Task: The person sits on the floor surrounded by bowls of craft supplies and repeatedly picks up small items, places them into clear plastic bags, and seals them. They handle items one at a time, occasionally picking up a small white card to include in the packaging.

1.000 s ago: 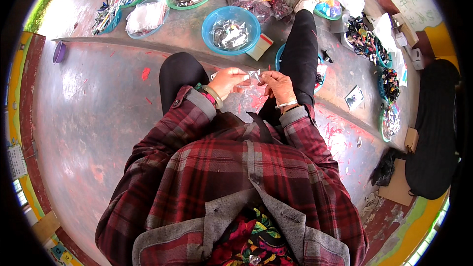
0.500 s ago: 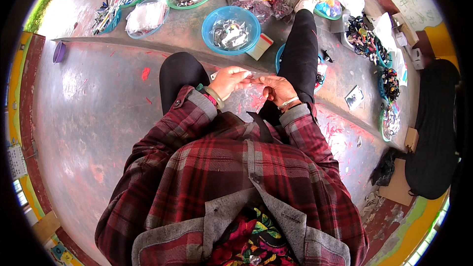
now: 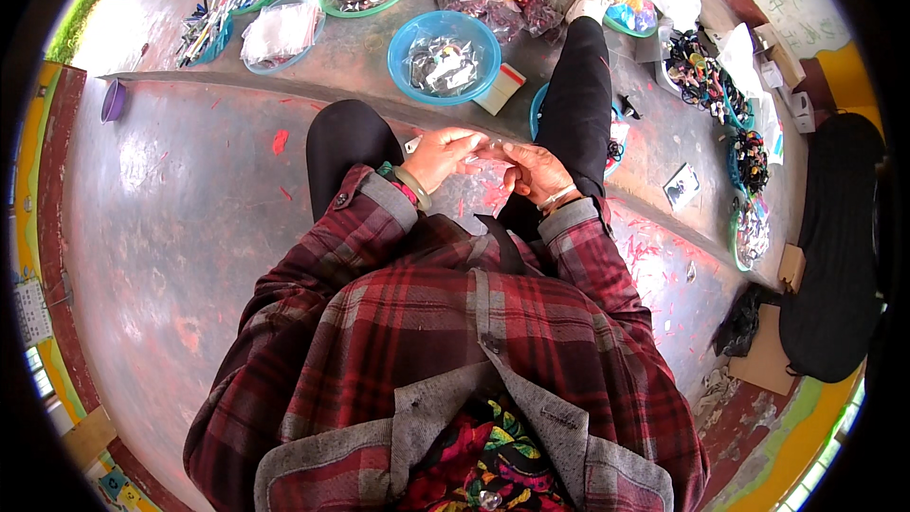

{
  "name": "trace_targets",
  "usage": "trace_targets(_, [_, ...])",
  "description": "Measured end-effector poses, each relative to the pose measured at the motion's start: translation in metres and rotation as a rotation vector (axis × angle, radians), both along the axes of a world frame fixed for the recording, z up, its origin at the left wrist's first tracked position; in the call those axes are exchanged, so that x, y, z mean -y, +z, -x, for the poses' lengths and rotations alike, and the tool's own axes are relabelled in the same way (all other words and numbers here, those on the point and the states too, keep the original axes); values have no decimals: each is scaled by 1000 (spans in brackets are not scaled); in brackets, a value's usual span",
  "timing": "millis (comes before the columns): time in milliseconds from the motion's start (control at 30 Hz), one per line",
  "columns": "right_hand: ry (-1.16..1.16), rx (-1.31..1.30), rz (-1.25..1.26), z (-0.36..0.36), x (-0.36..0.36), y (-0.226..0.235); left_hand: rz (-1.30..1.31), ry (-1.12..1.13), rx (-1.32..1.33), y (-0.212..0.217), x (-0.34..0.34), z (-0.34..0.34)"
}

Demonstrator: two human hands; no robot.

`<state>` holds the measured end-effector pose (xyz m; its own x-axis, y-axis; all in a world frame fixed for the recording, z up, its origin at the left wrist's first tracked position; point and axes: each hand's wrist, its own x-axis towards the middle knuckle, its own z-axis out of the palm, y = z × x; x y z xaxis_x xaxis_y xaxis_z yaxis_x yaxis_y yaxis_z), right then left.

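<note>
While fingers (image 3: 462,144) pinch, clear plastic (image 3: 489,169) lies between them

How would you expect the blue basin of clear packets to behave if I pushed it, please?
The blue basin would probably slide rather than tip, being wide and set flat; its loosely heaped clear packets might shift around.

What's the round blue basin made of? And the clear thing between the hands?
The blue basin is probably smooth, glossy plastic: its thin wall is evenly coloured and shiny. The clear thing is perhaps thin plastic film, because it's transparent and glints, but it's partly hidden, so I'm unsure.
</note>
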<state>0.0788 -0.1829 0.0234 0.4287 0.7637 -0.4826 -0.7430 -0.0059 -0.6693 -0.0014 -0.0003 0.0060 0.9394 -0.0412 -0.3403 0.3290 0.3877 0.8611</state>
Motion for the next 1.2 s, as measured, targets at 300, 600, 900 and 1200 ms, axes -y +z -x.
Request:
trace_targets(300, [16,2,0,0,3,-9,59,-51,59,4,3,2])
trace_targets(600, [26,20,-115,-2,2,-7,206,-28,30,-5,-2,0])
trace_targets(900, [27,38,-193,-2,4,-9,214,41,-16,1,2,1])
trace_targets(1200, [11,24,-214,-5,3,-11,36,86,-97,8,-7,-1])
